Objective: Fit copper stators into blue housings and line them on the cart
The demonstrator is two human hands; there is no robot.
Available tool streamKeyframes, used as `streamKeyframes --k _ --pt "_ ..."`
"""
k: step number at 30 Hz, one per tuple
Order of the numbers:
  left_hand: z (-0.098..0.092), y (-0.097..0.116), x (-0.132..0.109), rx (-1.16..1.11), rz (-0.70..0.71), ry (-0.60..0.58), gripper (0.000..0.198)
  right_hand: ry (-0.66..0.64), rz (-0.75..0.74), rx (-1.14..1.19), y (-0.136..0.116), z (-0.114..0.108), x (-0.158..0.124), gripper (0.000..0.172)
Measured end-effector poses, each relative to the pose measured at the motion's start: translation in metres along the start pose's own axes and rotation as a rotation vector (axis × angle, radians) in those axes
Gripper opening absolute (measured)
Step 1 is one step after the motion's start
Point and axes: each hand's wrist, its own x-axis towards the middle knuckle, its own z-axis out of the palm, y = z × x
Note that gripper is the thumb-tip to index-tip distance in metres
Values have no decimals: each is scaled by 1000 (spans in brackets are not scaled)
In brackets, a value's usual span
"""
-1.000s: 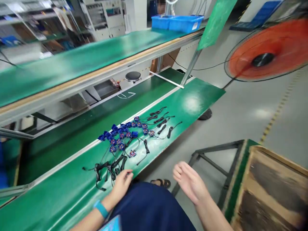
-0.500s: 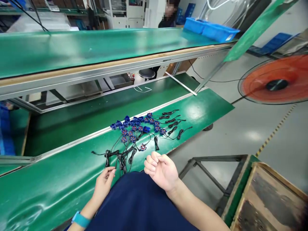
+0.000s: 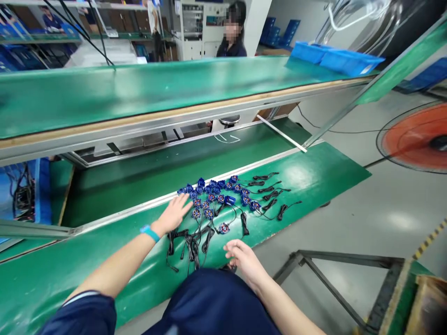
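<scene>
Several small blue round parts (image 3: 213, 193) with black wire leads (image 3: 190, 242) lie in a cluster on the green bench top (image 3: 314, 172). My left hand (image 3: 174, 214), with a teal band at the wrist, reaches out flat with fingers stretched, its fingertips at the left end of the blue cluster. My right hand (image 3: 244, 258) hovers at the near edge of the bench, fingers loosely curled and apart, holding nothing, just below one loose blue part (image 3: 224, 228). More bundled black leads (image 3: 270, 193) lie to the right of the cluster.
A long green conveyor belt (image 3: 139, 88) runs above and behind the bench. Blue bins (image 3: 335, 58) stand on its far right end. A person in dark clothes (image 3: 232, 39) stands beyond it. An orange fan (image 3: 419, 137) spins at the right. A metal frame (image 3: 335, 274) stands low at the right.
My left hand has moved forward from the near bench edge up to the blue cluster. My right hand has uncurled and dropped toward the bench edge. The view shifted left.
</scene>
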Motion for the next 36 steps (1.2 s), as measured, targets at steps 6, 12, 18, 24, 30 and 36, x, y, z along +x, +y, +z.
streamKeyframes --k 6,12,18,24,30,36 --pt "35 16 67 -13 256 -283 108 76 -249 -468 39 -6 84 27" --pt "65 17 65 31 207 -336 111 106 -466 -1070 41 28 137 56" --pt "67 23 30 -1 114 -255 98 70 -566 -1535 23 74 157 87" --pt "71 18 17 -52 -12 -233 90 -25 -619 -1696 37 90 194 80" --pt "73 29 10 -107 -242 -315 67 76 -711 -1672 51 88 203 74" --pt "87 30 4 -163 -319 -326 77 97 -598 -1795 42 95 206 72"
